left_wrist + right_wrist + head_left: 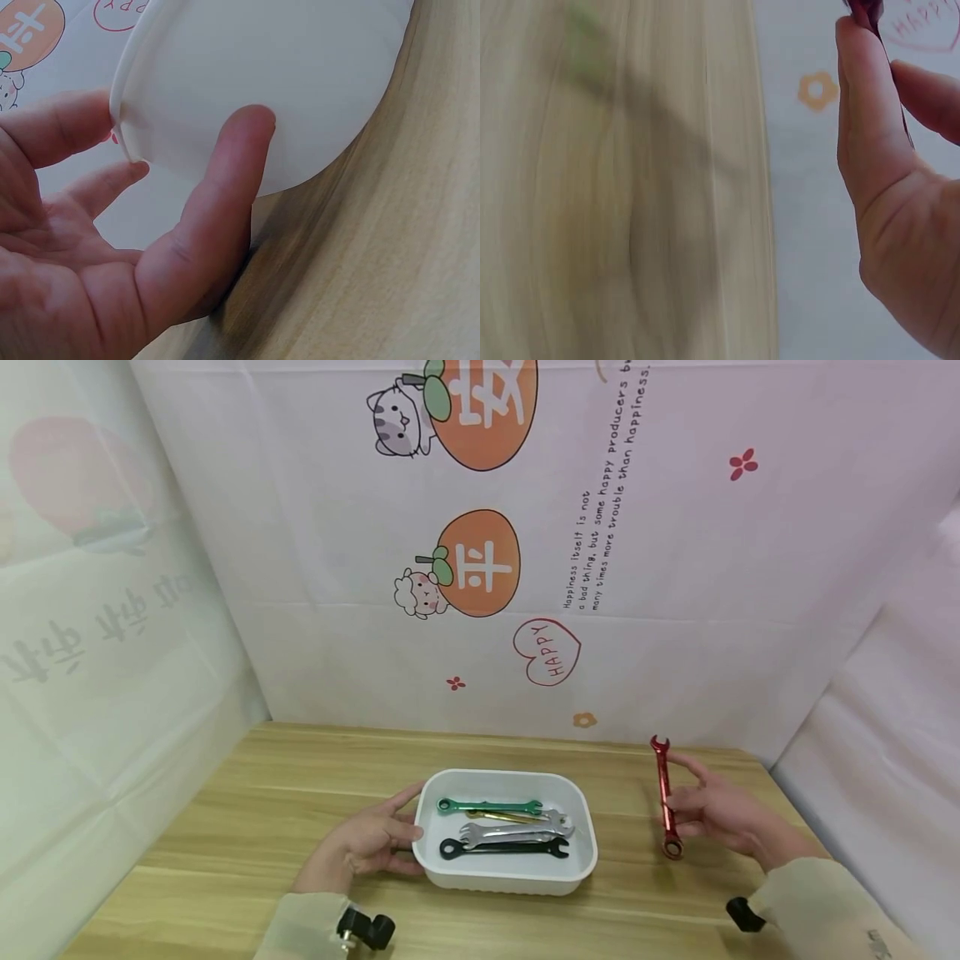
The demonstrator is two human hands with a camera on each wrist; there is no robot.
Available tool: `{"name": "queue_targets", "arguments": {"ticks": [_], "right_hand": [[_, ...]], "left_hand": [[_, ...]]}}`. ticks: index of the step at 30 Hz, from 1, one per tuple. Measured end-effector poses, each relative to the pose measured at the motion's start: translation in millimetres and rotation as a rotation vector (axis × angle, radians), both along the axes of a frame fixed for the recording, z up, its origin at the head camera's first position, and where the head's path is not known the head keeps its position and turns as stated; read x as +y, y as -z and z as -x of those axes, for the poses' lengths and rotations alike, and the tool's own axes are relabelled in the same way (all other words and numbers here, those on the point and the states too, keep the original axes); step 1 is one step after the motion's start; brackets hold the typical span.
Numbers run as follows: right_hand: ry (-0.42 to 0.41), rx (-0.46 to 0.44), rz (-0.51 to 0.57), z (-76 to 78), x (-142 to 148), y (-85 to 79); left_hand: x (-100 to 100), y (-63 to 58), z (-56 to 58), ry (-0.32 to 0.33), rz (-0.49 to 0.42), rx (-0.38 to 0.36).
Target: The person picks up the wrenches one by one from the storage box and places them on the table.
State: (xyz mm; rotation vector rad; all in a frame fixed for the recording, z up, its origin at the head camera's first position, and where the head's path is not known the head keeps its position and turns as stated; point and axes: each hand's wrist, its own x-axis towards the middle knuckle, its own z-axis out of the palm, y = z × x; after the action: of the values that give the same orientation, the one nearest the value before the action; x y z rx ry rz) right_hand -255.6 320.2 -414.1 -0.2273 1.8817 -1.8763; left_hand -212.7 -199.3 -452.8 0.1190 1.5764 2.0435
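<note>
A white plastic box (510,885) stands on the table with several combination wrenches inside: a green wrench (487,807), a gold wrench (506,817), silver wrenches (510,833) and a black wrench (502,850). My left hand (378,839) rests against the box's left end. In the left wrist view, its thumb (232,165) lies on the outer wall and a fingertip touches near the rim. To the right of the box, my right hand (723,814) pinches a red combination wrench (664,793), open end pointing away. The right wrist view catches only a dark sliver of that wrench (868,11).
The wood-grain table (247,835) ends at a white printed cloth (337,610) behind it. Another cloth hangs at the left (97,693), and one at the right. Black wrist mounts (367,928) sit on both sleeves.
</note>
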Motion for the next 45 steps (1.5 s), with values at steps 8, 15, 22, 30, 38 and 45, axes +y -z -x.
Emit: {"name": "queue_targets", "arguments": {"ticks": [8,15,22,30,38,45], "right_hand": [[-0.118,-0.046,0.041,-8.2,51,5.2],[-0.115,-0.094,0.026,-20.9,92,25.2],[-0.095,-0.141,0.006,-28.8,114,42.6],[-0.042,-0.177,-0.086,-37.5,119,51.4],[-0.002,-0.157,-0.254,-39.6,111,44.2],[0.022,-0.127,-0.361,-40.8,110,41.9]], "left_hand": [[1,-0.9,0.8,0.001,0.005,0.001],[1,-0.3,1.2,-0.003,0.005,-0.001],[0,-1.0,1.3,-0.006,0.012,0.002],[1,-1.7,0.8,0.001,0.009,0.001],[1,-1.9,0.0,0.005,0.004,0.002],[1,-1.7,0.3,-0.01,0.02,0.007]]}}
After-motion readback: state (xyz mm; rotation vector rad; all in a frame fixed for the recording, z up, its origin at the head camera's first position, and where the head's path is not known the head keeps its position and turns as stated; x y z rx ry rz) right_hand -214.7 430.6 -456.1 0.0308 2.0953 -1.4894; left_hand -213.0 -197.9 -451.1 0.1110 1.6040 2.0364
